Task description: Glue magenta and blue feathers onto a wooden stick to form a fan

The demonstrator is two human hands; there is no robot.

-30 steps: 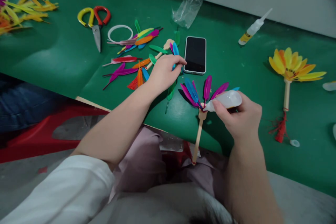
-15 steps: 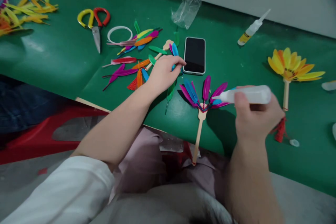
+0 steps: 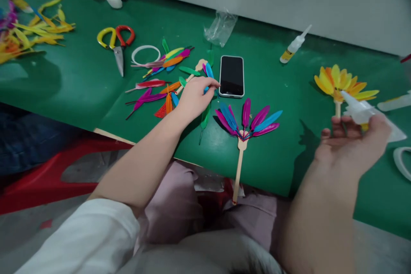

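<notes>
My left hand point(image 3: 197, 96) rests on the green table among loose feathers, its fingertips beside the phone point(image 3: 231, 76). Its thumb and index finger are a little apart, and a blue feather point(image 3: 206, 90) shows between them. Raised at the right, my right hand point(image 3: 348, 147) holds a white glue bottle point(image 3: 361, 109) with its nozzle pointing up and left. In front of me lies a wooden-handled fan point(image 3: 242, 143) with magenta and blue feathers spread at its top. The handle's end juts past the table edge. Behind the glue bottle is a yellow feather fan point(image 3: 337, 83).
Scissors point(image 3: 118, 51), a white ring point(image 3: 146, 55) and mixed feathers point(image 3: 173, 61) lie at the left. A clear plastic bag point(image 3: 221, 28) and a yellow-labelled glue bottle point(image 3: 293, 47) are near the wall. Yellow feathers point(image 3: 38, 32) are piled far left; a white roll point(image 3: 403, 162) sits at the right edge.
My right hand has carried the glue bottle rightward, away from the magenta and blue fan, and turned palm up. My left hand stays by the phone. The view has shifted slightly.
</notes>
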